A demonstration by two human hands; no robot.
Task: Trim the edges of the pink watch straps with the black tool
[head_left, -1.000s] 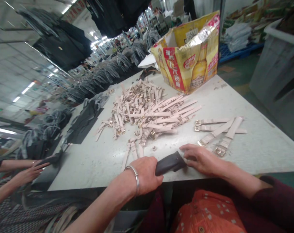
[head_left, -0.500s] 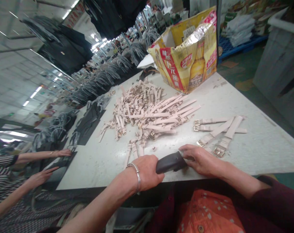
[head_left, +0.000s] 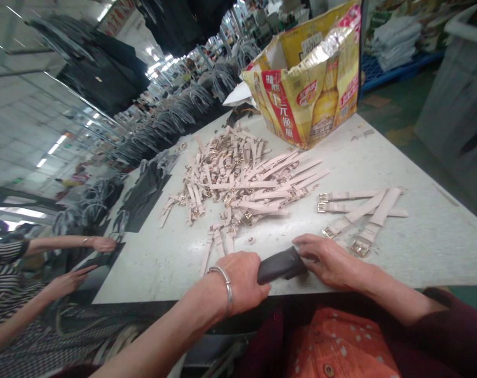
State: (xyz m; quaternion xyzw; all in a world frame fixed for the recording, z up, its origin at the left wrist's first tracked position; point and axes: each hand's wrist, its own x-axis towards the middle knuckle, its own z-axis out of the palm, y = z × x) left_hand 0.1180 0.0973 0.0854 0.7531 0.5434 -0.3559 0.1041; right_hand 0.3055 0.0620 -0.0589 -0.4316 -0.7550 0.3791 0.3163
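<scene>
The left hand (head_left: 240,281), a metal bangle (head_left: 223,281) at its wrist, is curled tight around one end of a dark, flat pouch-like piece (head_left: 281,264) at the near edge of the white table (head_left: 420,252), and the right hand (head_left: 333,260) lies across the other end with its fingers flat on it, pressing rather than gripping. So the dark piece sits right between the two hands, touching both. To my eye the work wants the left grip kept firm and low while the right palm pins the far end flat, so the piece does not twist or slide off the edge. Just beyond the right hand's fingertips lie a few separate pink straps (head_left: 360,215) with gold buckles; ahead of both hands is the big heap of pink straps (head_left: 238,178), and farther off a yellow carton (head_left: 309,94). A neighbour's hands (head_left: 65,281) work well off to the left hand's side.
</scene>
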